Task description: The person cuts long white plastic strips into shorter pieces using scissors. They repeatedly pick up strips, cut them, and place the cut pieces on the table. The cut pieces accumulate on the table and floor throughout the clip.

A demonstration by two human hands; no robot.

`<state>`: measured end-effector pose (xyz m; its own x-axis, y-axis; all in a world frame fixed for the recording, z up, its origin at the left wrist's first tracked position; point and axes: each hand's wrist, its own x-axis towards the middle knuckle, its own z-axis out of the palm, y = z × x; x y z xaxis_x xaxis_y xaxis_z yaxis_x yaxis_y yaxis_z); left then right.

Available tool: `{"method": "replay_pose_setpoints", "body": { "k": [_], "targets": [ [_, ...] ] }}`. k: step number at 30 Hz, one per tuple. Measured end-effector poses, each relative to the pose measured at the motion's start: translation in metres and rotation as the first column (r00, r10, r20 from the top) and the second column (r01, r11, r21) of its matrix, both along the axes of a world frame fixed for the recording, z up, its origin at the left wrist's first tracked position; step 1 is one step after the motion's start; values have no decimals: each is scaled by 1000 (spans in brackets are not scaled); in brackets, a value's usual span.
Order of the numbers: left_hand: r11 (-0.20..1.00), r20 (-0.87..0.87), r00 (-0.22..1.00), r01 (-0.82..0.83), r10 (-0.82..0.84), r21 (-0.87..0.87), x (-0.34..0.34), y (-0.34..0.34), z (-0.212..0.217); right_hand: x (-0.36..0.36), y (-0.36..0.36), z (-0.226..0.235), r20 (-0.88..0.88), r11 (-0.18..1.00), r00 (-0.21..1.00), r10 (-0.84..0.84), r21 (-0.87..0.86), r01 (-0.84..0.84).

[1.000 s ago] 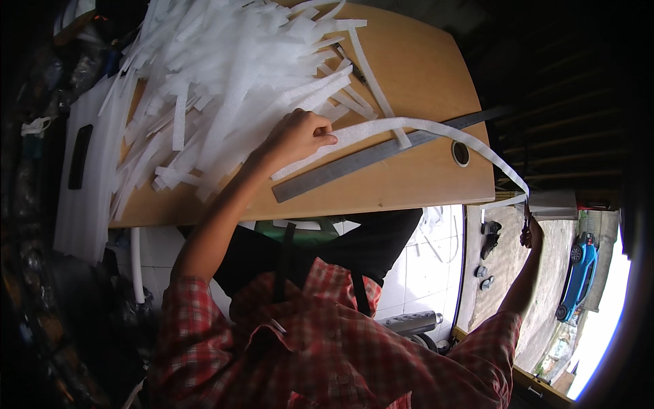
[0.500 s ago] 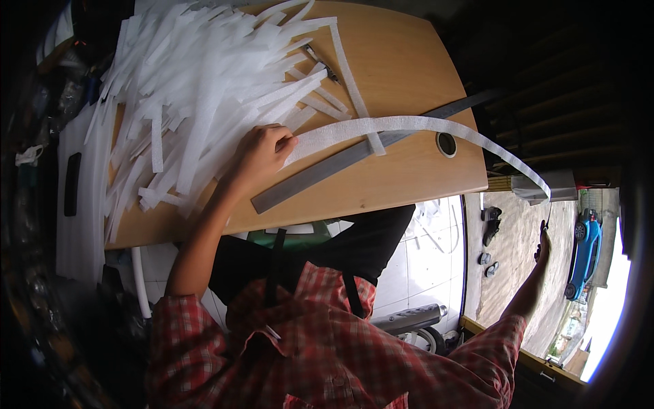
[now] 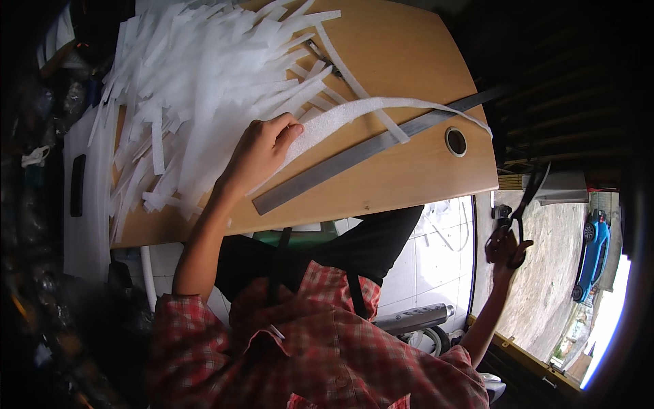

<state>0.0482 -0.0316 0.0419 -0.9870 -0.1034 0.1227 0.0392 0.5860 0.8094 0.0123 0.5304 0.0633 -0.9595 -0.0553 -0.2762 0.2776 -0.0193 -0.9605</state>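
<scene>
Left hand (image 3: 262,146) lies flat, fingers pressing one end of a white foam strip (image 3: 381,109) just above the steel ruler (image 3: 354,160). Right hand (image 3: 507,245), well off the ruler's right end, grips black scissors (image 3: 521,204), fingers closed through the handles.

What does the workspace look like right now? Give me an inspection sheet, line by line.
Surface: wooden table, round hole near its corner.
Job's things: long white foam strip under left hand; dark scissors in right hand, held off the table.
Clutter: heap of white foam strips; long metal ruler lying flat.
Grippers: left presses the strip; right grips the scissors.
Cables: nothing seen.
Surroundings: tiled floor, blue car outside.
</scene>
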Motion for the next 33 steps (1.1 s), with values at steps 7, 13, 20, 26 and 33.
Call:
{"method": "replay_pose_setpoints", "body": {
  "k": [7, 13, 20, 26, 33],
  "targets": [
    [993, 56, 998, -45, 39, 108, 0, -8, 4, 70, -183, -13, 120, 713, 751, 649, 250, -655],
    [968, 91, 993, 44, -69, 249, 9, 4, -2, 73, -225, -22, 85, 634, 665, 742, 236, -737],
    [964, 16, 996, -85, 83, 253, 15, -12, -2, 79, -242, -37, 89, 545, 581, 809, 257, -798],
    [985, 90, 994, 48, -64, 163, 32, -24, 3, 64, -279, -34, 1, 544, 552, 834, 170, -822],
    [993, 142, 989, -65, 50, 99, 44, -53, 28, 60, -315, -26, 25, 611, 612, 791, 22, -791]
  ]
}}
